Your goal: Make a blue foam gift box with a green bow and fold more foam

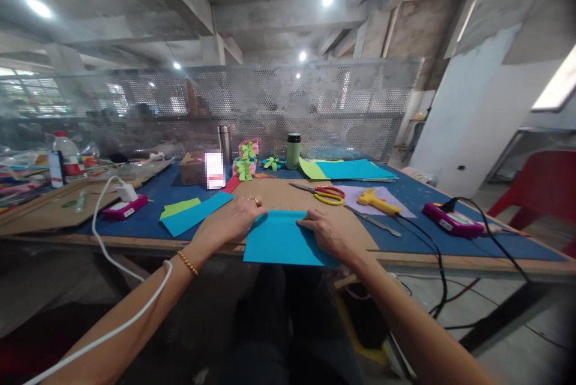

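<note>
A blue sheet of paper (285, 247) lies at the table's front edge, its near part sticking out past the edge. Its far edge is folded over in a narrow strip. My left hand (245, 217) pinches the left end of that fold, and my right hand (326, 232) presses fingers and thumb on the right end. Beneath is a brown cardboard sheet (274, 190). Beyond my right hand lie scissors (321, 192) with red and yellow handles. To their right, a yellow glue gun (378, 200) rests on purple paper (396, 208), near a flat metal blade-like tool (375, 223).
Blue and green strips (195, 214) lie left; larger sheets (355, 169) lie at the back right. Purple power boxes (126, 208) with cables flank the work area. Behind stand a green bottle (294, 152), a steel flask (224, 144) and green paper bows (245, 168). A white cable (148, 304) crosses my left forearm.
</note>
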The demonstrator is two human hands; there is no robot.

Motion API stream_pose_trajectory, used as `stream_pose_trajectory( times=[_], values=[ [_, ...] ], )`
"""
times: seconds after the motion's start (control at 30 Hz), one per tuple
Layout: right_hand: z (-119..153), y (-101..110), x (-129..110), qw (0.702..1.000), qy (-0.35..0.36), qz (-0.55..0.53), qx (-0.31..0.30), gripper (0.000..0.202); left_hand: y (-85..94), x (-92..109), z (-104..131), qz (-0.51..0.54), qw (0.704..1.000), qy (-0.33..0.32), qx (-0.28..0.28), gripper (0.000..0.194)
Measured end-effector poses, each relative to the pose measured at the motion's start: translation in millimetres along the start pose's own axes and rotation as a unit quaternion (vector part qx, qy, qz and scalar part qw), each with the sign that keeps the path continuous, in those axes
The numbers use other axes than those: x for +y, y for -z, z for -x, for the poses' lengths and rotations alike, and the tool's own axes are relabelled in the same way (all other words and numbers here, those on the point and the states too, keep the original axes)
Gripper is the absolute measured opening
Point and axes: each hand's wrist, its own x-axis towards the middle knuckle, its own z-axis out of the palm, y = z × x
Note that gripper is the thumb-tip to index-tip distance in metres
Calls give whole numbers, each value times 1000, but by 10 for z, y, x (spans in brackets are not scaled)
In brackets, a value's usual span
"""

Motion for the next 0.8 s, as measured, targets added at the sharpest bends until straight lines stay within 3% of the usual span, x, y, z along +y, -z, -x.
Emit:
stream_pose_trajectory(
  times=[0.13,0.4,0.57,0.67,0.8],
  values=[
    [1,-13,3,1000,4,-5,11,36,73,103,-66,-39,999,-18,-1,39],
    [-4,6,7,1000,-5,-14,1,38,-188,66,-186,20,998,-30,-42,28],
    [-25,26,0,1000,-13,-28,3,39,-132,108,-350,60,993,49,-94,25],
    [-68,77,-41,999,-38,-24,-20,39,-136,201,-452,56,990,112,-69,24],
    [-155,109,-115,994,-85,32,-67,35,-314,331,-535,26,987,152,-47,25]
  ],
)
